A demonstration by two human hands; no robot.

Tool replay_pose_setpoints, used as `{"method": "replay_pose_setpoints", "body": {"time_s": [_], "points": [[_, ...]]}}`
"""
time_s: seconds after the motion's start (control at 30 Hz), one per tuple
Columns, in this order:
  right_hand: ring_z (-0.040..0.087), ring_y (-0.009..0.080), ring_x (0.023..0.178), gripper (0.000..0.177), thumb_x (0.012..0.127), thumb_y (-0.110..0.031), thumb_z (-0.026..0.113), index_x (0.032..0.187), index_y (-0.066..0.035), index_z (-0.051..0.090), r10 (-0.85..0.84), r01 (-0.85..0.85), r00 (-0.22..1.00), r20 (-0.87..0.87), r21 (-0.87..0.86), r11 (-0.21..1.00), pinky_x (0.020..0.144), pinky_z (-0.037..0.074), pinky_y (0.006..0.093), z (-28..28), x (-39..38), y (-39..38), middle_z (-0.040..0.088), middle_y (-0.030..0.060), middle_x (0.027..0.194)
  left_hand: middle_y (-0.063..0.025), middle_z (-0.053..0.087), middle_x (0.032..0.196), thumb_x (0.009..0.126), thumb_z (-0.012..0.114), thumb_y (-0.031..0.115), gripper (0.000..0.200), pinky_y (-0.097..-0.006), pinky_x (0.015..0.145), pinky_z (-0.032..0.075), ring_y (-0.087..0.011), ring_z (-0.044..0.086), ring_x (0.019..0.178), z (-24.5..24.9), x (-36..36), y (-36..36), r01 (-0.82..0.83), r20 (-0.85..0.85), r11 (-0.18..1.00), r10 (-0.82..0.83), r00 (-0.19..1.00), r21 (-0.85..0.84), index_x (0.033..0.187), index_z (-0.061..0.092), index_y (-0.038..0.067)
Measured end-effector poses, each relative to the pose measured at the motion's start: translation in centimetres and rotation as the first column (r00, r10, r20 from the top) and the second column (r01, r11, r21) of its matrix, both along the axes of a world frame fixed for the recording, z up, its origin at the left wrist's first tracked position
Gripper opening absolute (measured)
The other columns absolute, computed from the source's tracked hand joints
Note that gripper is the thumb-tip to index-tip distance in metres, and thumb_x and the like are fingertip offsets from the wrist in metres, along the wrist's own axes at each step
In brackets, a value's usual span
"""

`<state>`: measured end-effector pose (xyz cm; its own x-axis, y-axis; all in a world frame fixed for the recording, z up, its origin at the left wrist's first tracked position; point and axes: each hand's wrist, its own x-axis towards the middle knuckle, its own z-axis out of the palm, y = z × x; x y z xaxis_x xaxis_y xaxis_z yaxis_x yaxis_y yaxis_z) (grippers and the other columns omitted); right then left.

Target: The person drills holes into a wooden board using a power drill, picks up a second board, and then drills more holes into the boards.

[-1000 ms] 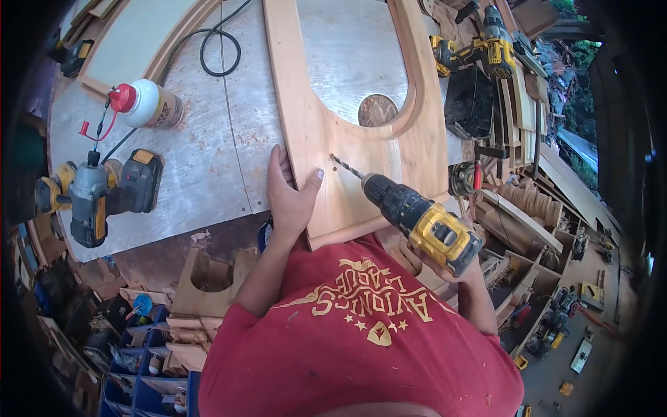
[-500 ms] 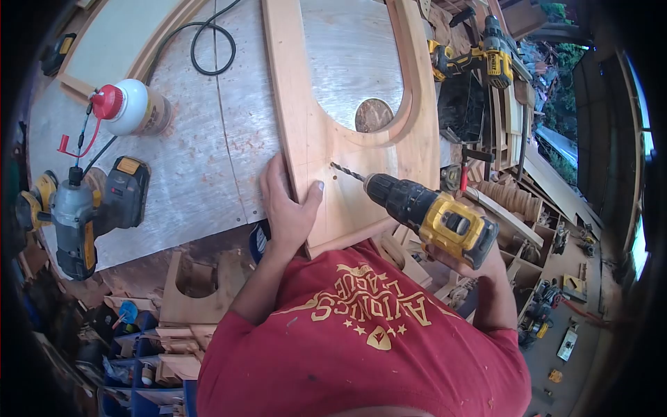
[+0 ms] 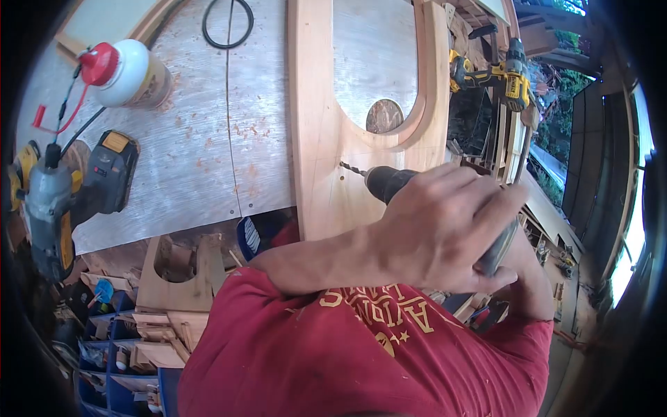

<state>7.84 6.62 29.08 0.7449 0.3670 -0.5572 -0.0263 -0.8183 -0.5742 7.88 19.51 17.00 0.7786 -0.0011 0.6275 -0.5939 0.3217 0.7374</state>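
A cordless drill lies tilted low over a pale wooden panel with a rounded cutout. Its twist bit points left, with the tip at a small mark on the wood, just above a small dark hole. My left hand reaches across my body and is closed over the drill's body, hiding most of it. Behind it, my right hand is at the drill's handle; its fingers are mostly hidden.
On the left of the worktable are a white glue-type bottle with a red cap and another power tool. A second yellow drill sits beyond the panel. Blue bins with wood pieces stand below left.
My left hand has left the panel's edge and come across onto the drill. The bit stays at the same mark. The view has shifted slightly.
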Motion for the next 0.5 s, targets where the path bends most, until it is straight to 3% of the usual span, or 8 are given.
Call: {"method": "replay_pose_setpoints", "body": {"time_s": [0.1, 0.3, 0.5], "points": [[0.073, 0.0227, 0.074, 0.043, 0.056, -0.018, 0.087, 0.095, -0.005, 0.073, -0.018, 0.014, 0.999, -0.047, -0.076, 0.997, 0.067, 0.057, 0.0338, 0.0, 0.5, -0.2, 0.073, 0.0105, 0.082, -0.0133, 0.064, 0.089, 0.068, 0.078, 0.031, 0.047, -0.0385, 0.066, 0.052, -0.0264, 0.064, 0.073, 0.2, -0.6, -0.4, -0.076, -0.061, 0.995, 0.073, 0.995, -0.063, 0.099, 0.064, 0.0], [0.07, 0.028, 0.075, 0.045, 0.064, -0.02, 0.082, 0.103, -0.002, 0.07, 0.066, -0.072, 0.994, -0.09, -0.061, 0.996, 0.065, 0.055, 0.0368, -0.6, 1.1, -1.4, 0.07, 0.012, 0.088, -0.0129, 0.064, 0.089, 0.071, 0.073, 0.026, 0.042, -0.0374, 0.068, 0.054, -0.0259, 0.065, 0.076, 0.2, -0.4, -1.0, -0.071, -0.131, 0.991, 0.056, 0.99, -0.114, 0.1, 0.064, -0.002], [0.068, 0.0324, 0.076, 0.046, 0.072, -0.022, 0.078, 0.11, 0.001, 0.067, 0.111, -0.112, 0.991, -0.08, -0.013, 0.994, 0.063, 0.054, 0.0393, -1.2, 1.3, -2.1, 0.067, 0.0132, 0.093, -0.0107, 0.066, 0.082, 0.085, 0.073, 0.024, 0.029, -0.0349, 0.063, 0.059, -0.0238, 0.069, 0.071, 0.1, 0.0, -1.7, -0.119, -0.148, 0.982, 0.098, 0.984, -0.146, 0.097, 0.066, -0.002]]}}
